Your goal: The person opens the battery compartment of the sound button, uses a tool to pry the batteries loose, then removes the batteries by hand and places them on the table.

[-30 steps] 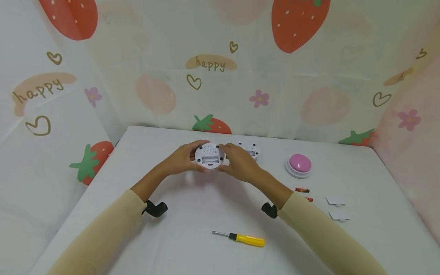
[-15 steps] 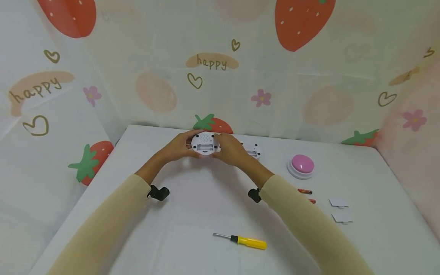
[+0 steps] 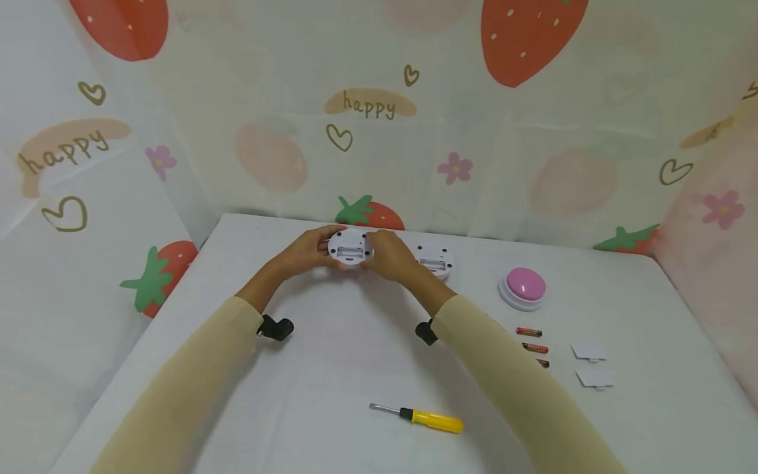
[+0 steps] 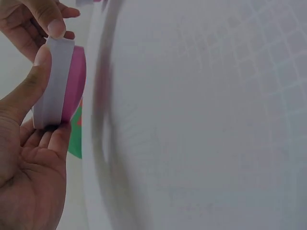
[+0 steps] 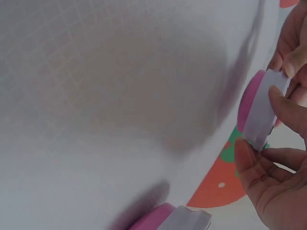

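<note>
At the back of the table my left hand (image 3: pixel 303 253) and right hand (image 3: pixel 389 255) together hold a round white push button (image 3: pixel 351 239). Its underside faces me, with speaker holes and an uncovered battery compartment; too small to tell whether anything lies in it. The left wrist view has the button's white rim (image 4: pixel 53 81) between my left thumb and fingers, its pink dome pointing away. In the right wrist view, my right thumb and fingers pinch the rim (image 5: pixel 263 110) too. Just right of my right hand a second button (image 3: pixel 433 255) lies underside up, compartment uncovered.
A third button (image 3: pixel 526 284) stands dome up on the right. Nearer lie several red batteries (image 3: pixel 529 332), partly behind my right sleeve, and two white battery covers (image 3: pixel 595 378). A yellow-handled screwdriver (image 3: pixel 417 418) lies at the front. A printed curtain (image 3: pixel 373 158) rises behind the table.
Both hands have carried the button away from me, toward the table's back edge and slightly left. My right forearm has shifted left, uncovering more of the second button and the batteries.
</note>
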Demonstrator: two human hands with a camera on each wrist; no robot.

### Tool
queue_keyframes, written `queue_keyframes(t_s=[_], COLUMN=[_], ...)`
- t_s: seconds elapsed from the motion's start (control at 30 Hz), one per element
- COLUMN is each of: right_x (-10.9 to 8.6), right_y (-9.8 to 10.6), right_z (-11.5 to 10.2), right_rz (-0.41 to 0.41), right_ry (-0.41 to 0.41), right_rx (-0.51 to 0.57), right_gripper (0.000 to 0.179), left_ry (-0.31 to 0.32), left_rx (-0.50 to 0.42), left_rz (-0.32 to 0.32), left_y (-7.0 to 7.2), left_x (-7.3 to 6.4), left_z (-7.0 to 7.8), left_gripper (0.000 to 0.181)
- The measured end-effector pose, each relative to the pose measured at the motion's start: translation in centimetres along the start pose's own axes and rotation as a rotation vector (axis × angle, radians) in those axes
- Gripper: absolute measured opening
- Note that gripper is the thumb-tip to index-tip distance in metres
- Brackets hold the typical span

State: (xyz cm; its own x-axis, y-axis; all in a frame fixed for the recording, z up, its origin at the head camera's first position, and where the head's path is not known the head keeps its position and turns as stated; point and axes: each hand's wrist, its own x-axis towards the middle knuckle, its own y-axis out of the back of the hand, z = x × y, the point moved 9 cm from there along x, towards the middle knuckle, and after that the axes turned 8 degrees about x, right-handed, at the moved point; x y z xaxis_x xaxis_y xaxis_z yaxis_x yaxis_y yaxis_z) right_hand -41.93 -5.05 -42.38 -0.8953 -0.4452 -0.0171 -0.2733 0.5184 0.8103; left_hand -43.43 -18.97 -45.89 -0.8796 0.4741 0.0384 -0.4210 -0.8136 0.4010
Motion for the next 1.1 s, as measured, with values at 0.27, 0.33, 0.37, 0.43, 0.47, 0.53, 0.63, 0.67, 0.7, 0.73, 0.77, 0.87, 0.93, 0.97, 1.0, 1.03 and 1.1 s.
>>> queue_keyframes(t_s=[0.27, 0.33, 0.37, 0.43, 0.47, 0.53, 0.63, 0.67, 0.7, 0.73, 0.77, 0.87, 0.93, 0.97, 1.0, 1.03, 1.1], right_x=[0.3, 0.3, 0.2, 0.2, 0.2, 0.2, 0.1, 0.1, 0.1, 0.0, 0.0, -0.1, -0.2, -0.3, -0.4, -0.5, -0.9], right_y=[-0.6, -0.7, -0.8, -0.8, -0.8, -0.8, -0.7, -0.7, -0.7, -0.7, -0.7, -0.6, -0.5, -0.4, -0.2, -0.1, 0.3], right_z=[0.4, 0.4, 0.4, 0.4, 0.4, 0.5, 0.5, 0.5, 0.5, 0.6, 0.6, 0.6, 0.6, 0.6, 0.6, 0.6, 0.7], right_rz=[-0.020, -0.026, -0.030, -0.034, -0.034, -0.033, -0.036, -0.038, -0.041, -0.045, -0.048, -0.054, -0.051, -0.046, -0.042, -0.037, -0.027], right_ry=[-0.002, 0.004, 0.006, 0.005, 0.004, 0.000, -0.002, -0.005, -0.007, -0.013, -0.017, -0.029, -0.024, -0.019, -0.016, -0.011, 0.003], right_rx=[-0.035, -0.054, -0.064, -0.078, -0.082, -0.083, -0.076, -0.069, -0.065, -0.056, -0.051, -0.037, -0.030, -0.025, -0.023, -0.023, -0.027], right_gripper=[0.057, 0.055, 0.055, 0.055, 0.055, 0.055, 0.057, 0.058, 0.059, 0.060, 0.062, 0.067, 0.065, 0.064, 0.063, 0.061, 0.060], left_ry=[0.011, 0.015, 0.017, 0.018, 0.022, 0.027, 0.037, 0.039, 0.037, 0.039, 0.037, 0.035, 0.028, 0.025, 0.025, 0.024, 0.031], left_rx=[0.033, 0.022, 0.017, 0.016, 0.014, 0.024, 0.057, 0.064, 0.078, 0.084, 0.093, 0.103, 0.109, 0.113, 0.116, 0.126, 0.142], left_rz=[-0.035, -0.044, -0.048, -0.058, -0.061, -0.066, -0.065, -0.063, -0.064, -0.063, -0.062, -0.058, -0.055, -0.054, -0.053, -0.053, -0.046], left_y=[-0.5, -0.7, -0.7, -0.9, -0.9, -0.9, -0.8, -0.7, -0.7, -0.7, -0.7, -0.6, -0.5, -0.5, -0.4, -0.4, -0.2], left_x=[0.2, 0.1, 0.1, 0.0, 0.0, 0.0, 0.0, 0.0, 0.1, 0.1, 0.1, 0.1, 0.0, 0.0, 0.0, 0.0, -0.2], left_z=[-1.3, -1.3, -1.3, -1.2, -1.1, -1.1, -1.1, -1.1, -1.2, -1.2, -1.3, -1.3, -1.2, -1.2, -1.2, -1.1, -1.1], left_gripper=[0.084, 0.084, 0.084, 0.084, 0.085, 0.085, 0.086, 0.086, 0.086, 0.086, 0.086, 0.087, 0.088, 0.089, 0.091, 0.092, 0.093])
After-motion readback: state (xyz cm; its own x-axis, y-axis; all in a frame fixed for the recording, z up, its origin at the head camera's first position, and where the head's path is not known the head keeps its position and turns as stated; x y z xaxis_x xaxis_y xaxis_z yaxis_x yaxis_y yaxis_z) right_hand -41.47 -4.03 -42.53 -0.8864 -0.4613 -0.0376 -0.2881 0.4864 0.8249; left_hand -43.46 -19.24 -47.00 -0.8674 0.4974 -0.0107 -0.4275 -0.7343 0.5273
